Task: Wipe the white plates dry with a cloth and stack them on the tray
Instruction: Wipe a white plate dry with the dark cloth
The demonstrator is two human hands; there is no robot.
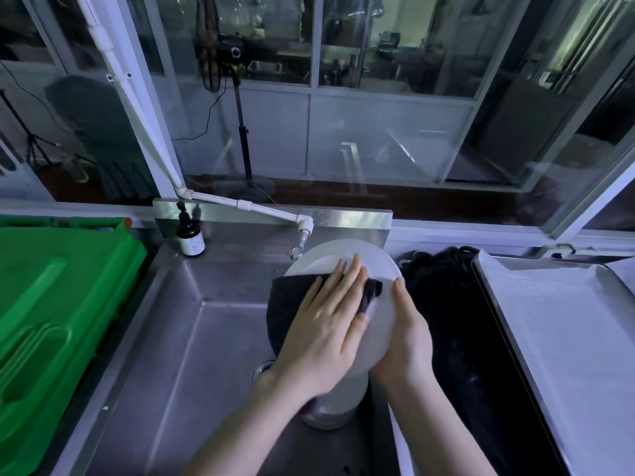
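Observation:
A white plate (pixel 372 266) is held tilted above the steel sink (pixel 192 324). My right hand (pixel 407 341) grips its right rim from below. My left hand (pixel 326 324) lies flat on the plate's face and presses a dark cloth (pixel 292 297) against it; the cloth hangs off the plate's left side. Below the plate, more white plates (pixel 340 403) sit stacked in the sink, mostly hidden by my arms. The metal tray (pixel 563 338) lined with white mesh lies at the right, with nothing on it.
A green plastic bin lid (pixel 55 324) fills the left side. A brown pump bottle (pixel 190 235) stands at the sink's back left corner. A white pipe tap (pixel 304 228) hangs behind the plate. A dark basin (pixel 453 321) lies between sink and tray.

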